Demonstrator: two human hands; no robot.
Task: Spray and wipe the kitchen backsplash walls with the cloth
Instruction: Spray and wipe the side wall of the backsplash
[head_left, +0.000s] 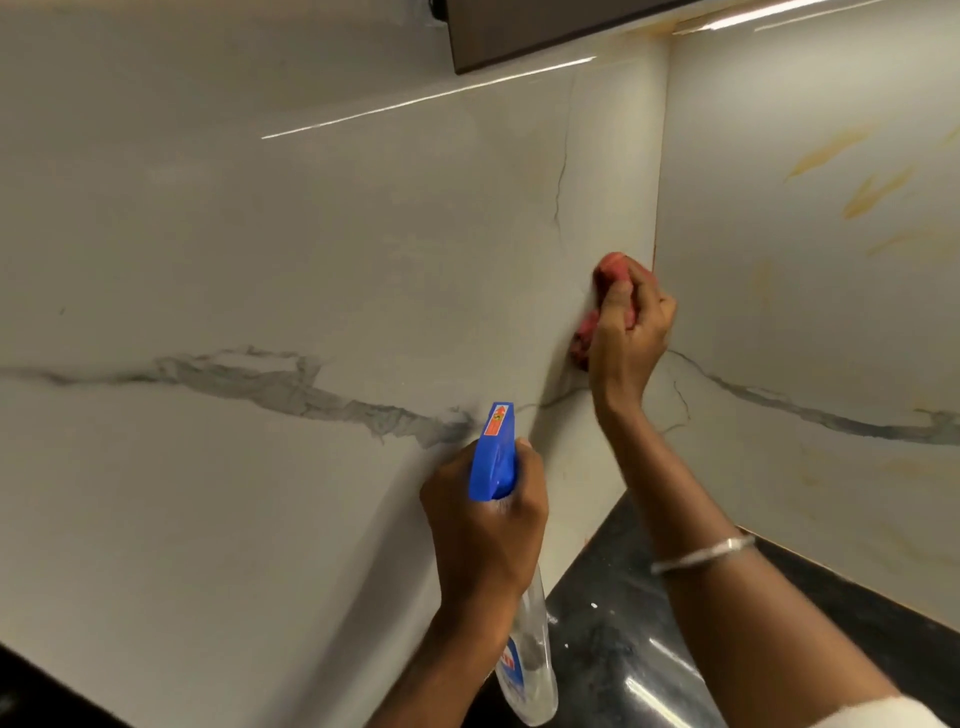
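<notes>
A glossy white marble backsplash (291, 249) with grey veins covers the left wall and meets a second panel (810, 291) at a corner on the right. My right hand (631, 332) is closed around a bunched red cloth (610, 273) and presses it against the left wall just beside the corner. My left hand (485, 525) grips the neck of a clear spray bottle (527, 670) with a blue trigger head (496, 452); its nozzle points up toward the left wall.
A black stone countertop (623, 639) runs below the corner. A dark upper cabinet (545, 31) hangs above. Yellowish streaks (857, 182) mark the right panel. A metal bangle (701, 553) sits on my right forearm.
</notes>
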